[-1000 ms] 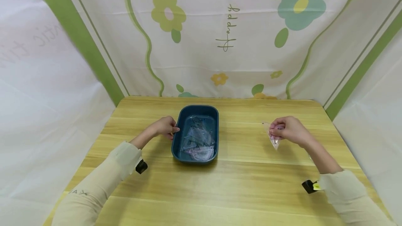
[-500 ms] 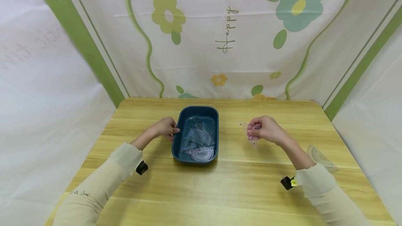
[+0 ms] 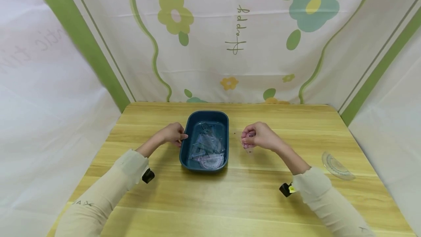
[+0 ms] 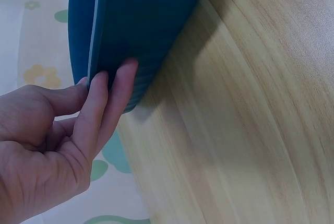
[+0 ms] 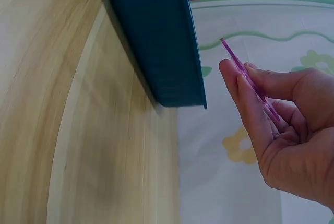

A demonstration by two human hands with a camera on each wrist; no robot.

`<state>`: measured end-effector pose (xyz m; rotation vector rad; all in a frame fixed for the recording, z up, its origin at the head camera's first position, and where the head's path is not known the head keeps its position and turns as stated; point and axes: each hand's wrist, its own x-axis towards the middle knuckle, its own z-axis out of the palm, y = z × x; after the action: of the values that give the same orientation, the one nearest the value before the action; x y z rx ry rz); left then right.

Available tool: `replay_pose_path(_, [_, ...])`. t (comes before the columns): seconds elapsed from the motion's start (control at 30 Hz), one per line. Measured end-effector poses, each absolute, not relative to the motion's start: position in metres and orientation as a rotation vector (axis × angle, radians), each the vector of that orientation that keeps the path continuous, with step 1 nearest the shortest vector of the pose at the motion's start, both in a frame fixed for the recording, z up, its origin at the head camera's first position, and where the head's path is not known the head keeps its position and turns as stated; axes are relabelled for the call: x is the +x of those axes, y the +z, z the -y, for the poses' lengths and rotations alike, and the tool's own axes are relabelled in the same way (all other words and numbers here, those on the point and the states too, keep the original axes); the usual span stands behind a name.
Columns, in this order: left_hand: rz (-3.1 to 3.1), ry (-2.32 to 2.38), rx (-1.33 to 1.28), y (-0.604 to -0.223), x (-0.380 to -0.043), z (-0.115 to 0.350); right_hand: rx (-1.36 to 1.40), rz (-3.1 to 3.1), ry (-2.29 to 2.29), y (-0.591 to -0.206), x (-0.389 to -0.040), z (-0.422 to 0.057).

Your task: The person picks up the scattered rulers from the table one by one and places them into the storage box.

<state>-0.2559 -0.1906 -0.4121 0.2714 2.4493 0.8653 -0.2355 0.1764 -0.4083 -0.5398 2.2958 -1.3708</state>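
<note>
My left hand (image 3: 172, 133) pinches the left rim of a dark blue rectangular tub (image 3: 181, 156). In the left wrist view its thumb is at the rim and its fingers (image 4: 119, 91) lie along the outer wall. Clear set squares (image 3: 207, 142) and a clear protractor (image 3: 212, 161) lie overlapping inside the tub. My right hand (image 3: 263, 137) holds a thin pink see-through set square (image 5: 253, 84) between thumb and fingers, just right of the tub. The right wrist view shows this piece nearly edge-on, raised above the table, and the fingers cover much of it.
Another clear protractor (image 3: 337, 166) lies on the wooden table (image 3: 210, 207) at the right, beyond my right forearm. A white curtain (image 3: 204, 57) with printed flowers hangs behind the table's back edge, and white cloth stands on both sides.
My right hand has moved left with the pink set square, from the table's right side to beside the tub. The protractor at the right has come into full view. My left hand stays put.
</note>
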Motion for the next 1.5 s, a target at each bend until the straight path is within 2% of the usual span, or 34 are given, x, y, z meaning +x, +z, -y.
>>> replay_pose_path(0.37, [-2.451,0.871,0.256,-0.414,-0.257,0.191,-0.724,-2.320,-1.246,-0.403,-0.236,-0.127])
replay_pose_path(0.67, [-2.455,0.861,0.252,-0.410,-0.256,0.190,-1.116,-2.454,-0.914,-0.398,-0.235,-0.089])
replay_pose_path(1.0, [-2.444,0.881,0.251,-0.411,-0.257,0.190,-1.278,-2.453,-0.721,-0.406,-0.233,-0.057])
replay_pose_path(1.23, [-2.445,0.880,0.247,-0.410,-0.258,0.187,-1.277,-2.413,-0.666,-0.408,-0.231,-0.050])
replay_pose_path(1.5, [-2.442,0.868,0.257,-0.410,-0.256,0.187,-1.248,-2.444,-0.786,-0.409,-0.231,-0.070])
